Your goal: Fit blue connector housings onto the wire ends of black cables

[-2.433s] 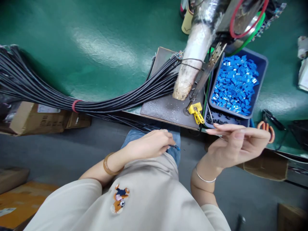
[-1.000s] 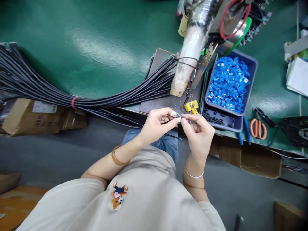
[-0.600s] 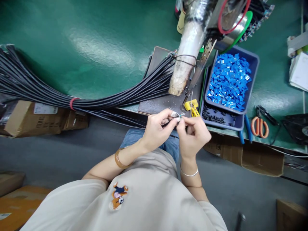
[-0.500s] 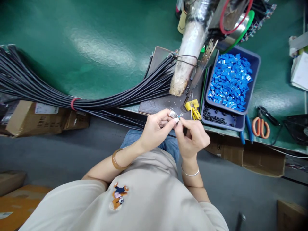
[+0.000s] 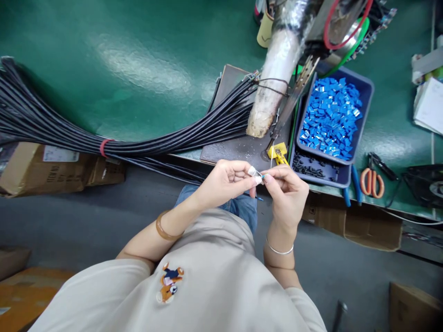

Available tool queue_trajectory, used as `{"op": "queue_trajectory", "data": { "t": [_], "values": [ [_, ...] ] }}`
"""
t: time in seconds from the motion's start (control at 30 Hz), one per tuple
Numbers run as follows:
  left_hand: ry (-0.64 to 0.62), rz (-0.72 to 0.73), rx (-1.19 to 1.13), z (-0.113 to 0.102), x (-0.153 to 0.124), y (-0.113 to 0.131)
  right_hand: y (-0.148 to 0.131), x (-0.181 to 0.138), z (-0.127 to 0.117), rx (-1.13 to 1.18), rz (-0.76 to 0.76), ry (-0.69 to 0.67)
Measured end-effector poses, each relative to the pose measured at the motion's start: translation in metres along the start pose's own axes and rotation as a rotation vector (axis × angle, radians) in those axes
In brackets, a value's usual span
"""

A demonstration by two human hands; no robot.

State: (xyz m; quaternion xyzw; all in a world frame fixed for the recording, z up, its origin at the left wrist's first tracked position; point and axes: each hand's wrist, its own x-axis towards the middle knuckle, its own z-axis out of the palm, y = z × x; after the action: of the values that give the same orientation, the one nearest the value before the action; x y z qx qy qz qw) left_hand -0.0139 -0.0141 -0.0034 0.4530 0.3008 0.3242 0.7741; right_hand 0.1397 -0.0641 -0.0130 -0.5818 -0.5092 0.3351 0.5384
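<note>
My left hand (image 5: 226,182) is closed around the end of a black cable, its fingertips pinching near the stripped tip. My right hand (image 5: 285,193) is closed too, pinching the thin coloured wires (image 5: 262,175) that stick out of that cable end. Both hands meet just in front of the bench edge, above my lap. A large bundle of black cables (image 5: 138,147), tied with a red band (image 5: 104,146), runs from the far left onto a dark metal plate (image 5: 238,150).
A blue tray (image 5: 367,87) of small blue parts sits at the right, with a tray of black parts (image 5: 314,168) below it. A yellow tool (image 5: 278,153), a wrapped machine arm (image 5: 277,78), orange-handled scissors (image 5: 370,182) and cardboard boxes (image 5: 51,168) are nearby.
My right hand came in from the right, where it was spread open, and closed on the wire tip held by my left hand. The left hand rose from my lap to the bench edge.
</note>
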Motion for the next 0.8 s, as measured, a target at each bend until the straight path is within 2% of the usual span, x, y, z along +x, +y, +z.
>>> {"op": "queue_trajectory", "data": {
  "t": [0.1,0.17,0.23,0.33,0.43,0.5,0.53,0.6,0.67,0.73,0.8],
  "values": [
    [-0.088,0.020,0.037,-0.003,-0.002,0.003,-0.001,0.004,0.000,0.207,0.079,-0.067],
    [-0.126,0.055,0.065,-0.006,-0.003,0.002,-0.002,0.007,-0.004,0.321,0.128,-0.047],
    [-0.135,0.079,0.084,-0.011,-0.002,-0.001,-0.005,0.010,-0.010,0.349,0.096,0.056],
    [-0.152,0.131,0.154,-0.018,0.005,-0.001,-0.010,0.009,-0.021,0.164,-0.081,0.229],
    [-0.318,0.272,0.436,-0.016,0.008,0.010,-0.015,0.004,-0.028,-0.073,-0.166,0.261],
    [-0.410,0.429,0.763,-0.005,0.004,0.020,-0.017,0.001,-0.029,-0.149,-0.171,0.252],
    [-0.406,0.519,0.951,0.002,-0.001,0.024,-0.017,0.001,-0.029,-0.171,-0.168,0.249],
    [-0.344,0.598,1.273,0.016,-0.012,0.027,-0.016,0.002,-0.028,-0.189,-0.163,0.241],
    [-0.215,0.652,1.322,0.025,-0.019,0.022,-0.013,0.003,-0.026,-0.184,-0.171,0.252],
    [0.005,0.601,1.097,0.026,-0.019,0.011,-0.011,0.003,-0.026,-0.170,-0.180,0.266],
    [0.203,0.430,0.710,0.019,-0.012,-0.001,-0.010,0.002,-0.025,-0.168,-0.165,0.255]
  ]
}}
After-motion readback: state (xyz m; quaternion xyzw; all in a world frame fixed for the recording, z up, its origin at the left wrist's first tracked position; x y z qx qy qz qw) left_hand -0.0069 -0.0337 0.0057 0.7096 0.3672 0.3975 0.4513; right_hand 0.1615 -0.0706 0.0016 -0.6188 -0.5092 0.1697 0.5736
